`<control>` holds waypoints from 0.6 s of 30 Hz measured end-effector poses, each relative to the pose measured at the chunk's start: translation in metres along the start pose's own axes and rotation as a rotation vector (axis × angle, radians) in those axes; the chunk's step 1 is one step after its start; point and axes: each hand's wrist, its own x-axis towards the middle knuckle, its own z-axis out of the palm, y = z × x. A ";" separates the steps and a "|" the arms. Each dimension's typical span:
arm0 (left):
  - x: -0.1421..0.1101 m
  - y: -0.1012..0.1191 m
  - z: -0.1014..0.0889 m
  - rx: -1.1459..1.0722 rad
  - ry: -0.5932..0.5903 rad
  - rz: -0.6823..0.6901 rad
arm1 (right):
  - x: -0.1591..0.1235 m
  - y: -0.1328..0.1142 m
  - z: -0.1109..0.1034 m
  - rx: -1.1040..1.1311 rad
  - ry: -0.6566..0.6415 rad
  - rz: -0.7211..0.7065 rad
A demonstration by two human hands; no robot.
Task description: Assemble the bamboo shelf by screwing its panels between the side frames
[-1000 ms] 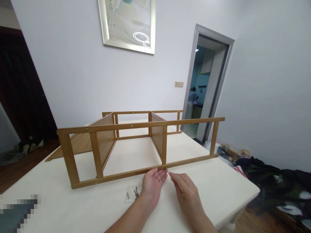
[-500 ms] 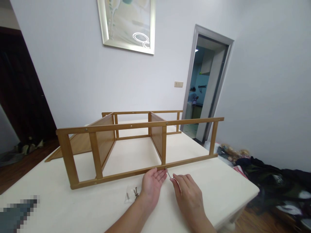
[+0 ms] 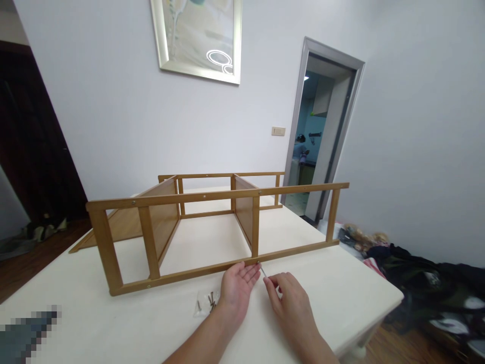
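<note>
Two shelf panels (image 3: 165, 222) already span the wooden frame (image 3: 227, 194) on the surface (image 3: 113, 333); the lower joint seems unfinished. Right hand (image 3: 293, 306): fingers pinch a hex key (image 3: 262, 272) there; left hand (image 3: 235, 296): fingers open. Screws (image 3: 211, 298) lie bagged.

No readable text or labels.

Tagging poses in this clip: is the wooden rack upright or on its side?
The rack is on its side: one long rail runs low along the tabletop, and both panels stand on edge.
</note>
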 end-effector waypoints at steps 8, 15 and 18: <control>0.001 0.000 -0.001 0.002 -0.011 0.001 | 0.000 0.001 0.003 0.107 0.043 0.063; 0.001 0.000 -0.002 0.002 -0.021 -0.001 | 0.001 -0.001 0.002 0.213 -0.051 0.119; 0.001 0.000 -0.001 0.001 -0.017 -0.001 | 0.004 -0.003 0.001 0.252 -0.064 0.080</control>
